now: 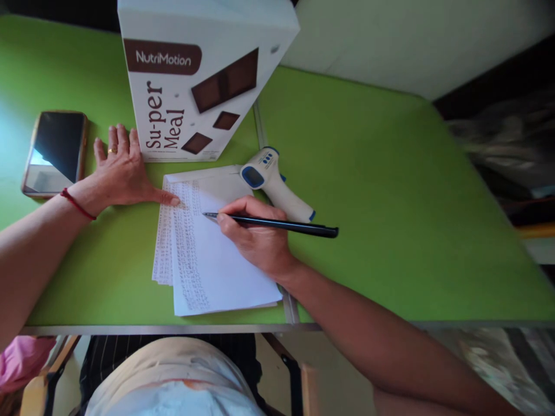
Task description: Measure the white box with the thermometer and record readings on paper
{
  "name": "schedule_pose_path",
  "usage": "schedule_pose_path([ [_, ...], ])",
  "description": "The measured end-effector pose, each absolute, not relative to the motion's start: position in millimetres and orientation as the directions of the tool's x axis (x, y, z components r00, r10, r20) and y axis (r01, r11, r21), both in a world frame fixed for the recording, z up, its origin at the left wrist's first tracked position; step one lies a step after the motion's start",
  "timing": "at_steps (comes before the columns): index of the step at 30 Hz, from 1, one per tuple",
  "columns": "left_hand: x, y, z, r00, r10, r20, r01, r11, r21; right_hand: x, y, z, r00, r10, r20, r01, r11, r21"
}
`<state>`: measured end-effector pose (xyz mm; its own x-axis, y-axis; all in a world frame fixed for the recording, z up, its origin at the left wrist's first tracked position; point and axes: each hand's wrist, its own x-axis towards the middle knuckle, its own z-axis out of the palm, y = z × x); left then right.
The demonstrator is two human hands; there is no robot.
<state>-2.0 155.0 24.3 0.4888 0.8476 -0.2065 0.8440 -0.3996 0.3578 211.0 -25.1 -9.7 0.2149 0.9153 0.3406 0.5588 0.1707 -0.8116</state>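
The right hand (262,238) is pinching a pen (299,226), probably light, stiff and best held near its tip, over paper (229,271) on the bench (390,202); the left hand (125,178) is spreading wide, thumb pinning those likely flimsy, slippery sheets.

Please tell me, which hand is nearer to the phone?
Left. The left hand rests spread just beside the phone; the right hand is farther away, over the sheets of paper, holding a pen.
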Motion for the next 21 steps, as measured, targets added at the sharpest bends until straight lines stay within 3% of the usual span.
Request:
schedule_pose_path([
  [21,-14,170,3,0.549,0.830,-0.100,0.785,-0.470,0.404,211,-25,-10,0.198,0.905,0.377,0.537,0.221,-0.814],
])
